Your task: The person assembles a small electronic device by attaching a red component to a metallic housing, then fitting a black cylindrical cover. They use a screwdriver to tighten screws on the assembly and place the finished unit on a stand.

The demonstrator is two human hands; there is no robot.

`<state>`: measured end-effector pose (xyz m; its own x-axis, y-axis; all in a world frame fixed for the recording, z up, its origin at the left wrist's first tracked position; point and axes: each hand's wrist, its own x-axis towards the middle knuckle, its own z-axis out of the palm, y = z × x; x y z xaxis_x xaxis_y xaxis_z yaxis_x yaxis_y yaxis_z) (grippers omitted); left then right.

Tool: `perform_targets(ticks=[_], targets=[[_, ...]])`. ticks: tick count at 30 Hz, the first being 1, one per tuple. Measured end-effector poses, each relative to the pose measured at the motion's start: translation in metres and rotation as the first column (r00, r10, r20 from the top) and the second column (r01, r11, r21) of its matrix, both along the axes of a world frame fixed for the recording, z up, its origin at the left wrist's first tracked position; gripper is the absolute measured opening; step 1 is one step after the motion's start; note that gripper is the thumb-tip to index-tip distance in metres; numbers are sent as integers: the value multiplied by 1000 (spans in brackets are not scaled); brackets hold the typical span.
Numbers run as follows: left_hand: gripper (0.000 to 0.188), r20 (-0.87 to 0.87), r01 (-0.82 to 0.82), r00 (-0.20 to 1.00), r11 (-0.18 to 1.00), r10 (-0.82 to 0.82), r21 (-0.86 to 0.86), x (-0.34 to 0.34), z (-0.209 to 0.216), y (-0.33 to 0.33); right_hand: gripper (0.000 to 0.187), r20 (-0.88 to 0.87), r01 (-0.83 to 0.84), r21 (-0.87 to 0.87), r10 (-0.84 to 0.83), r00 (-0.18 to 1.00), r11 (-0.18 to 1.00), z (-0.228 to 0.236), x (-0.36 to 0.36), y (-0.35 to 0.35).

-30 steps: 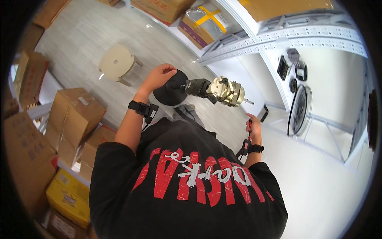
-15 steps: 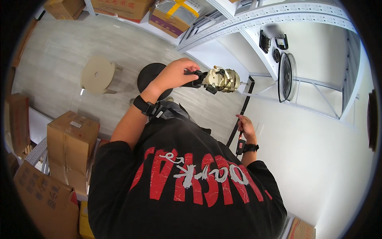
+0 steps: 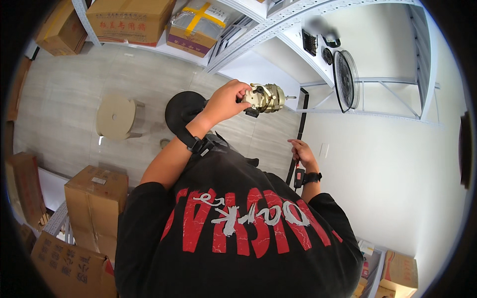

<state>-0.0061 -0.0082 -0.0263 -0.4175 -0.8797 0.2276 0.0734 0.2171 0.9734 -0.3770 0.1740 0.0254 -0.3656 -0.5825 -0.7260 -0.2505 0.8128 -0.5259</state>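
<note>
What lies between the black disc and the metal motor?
In the head view, the left hand lies between the black disc and the metal motor, thumb and fingers at the motor's left end.

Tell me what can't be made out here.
In the head view:
Join between base and motor: hidden behind the left hand.
What, if anything, the right hand holds: hidden by its fingers.
Grey shape on the shelf: blurred.
Lower-left carton: cut off by the edge.
</note>
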Motion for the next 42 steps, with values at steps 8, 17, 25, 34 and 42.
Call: perform_targets(ticks=[8,17,25,34,42], targets=[[41,79,9,997,996,-2,-91,4,10,1,32,-2,-11,-13,11,1000,1000,-10,-10,-1],[39,214,-167,964,985,156,34,-13,34,-3,32,36,-11,-64,14,999,998,-22,-20,1],[34,211,-155,972,958,104,242,-21,22,-22,34,34,-28,-71,30,999,997,-37,-31,12],[17,181,-95,977,991,111,-95,-21,54,-12,31,64,6,-158,4,998,987,-49,-66,1],[17,330,-162,912,954,243,-253,-27,83,-3,31,48,-14,-184,23,999,983,-53,-120,1]])
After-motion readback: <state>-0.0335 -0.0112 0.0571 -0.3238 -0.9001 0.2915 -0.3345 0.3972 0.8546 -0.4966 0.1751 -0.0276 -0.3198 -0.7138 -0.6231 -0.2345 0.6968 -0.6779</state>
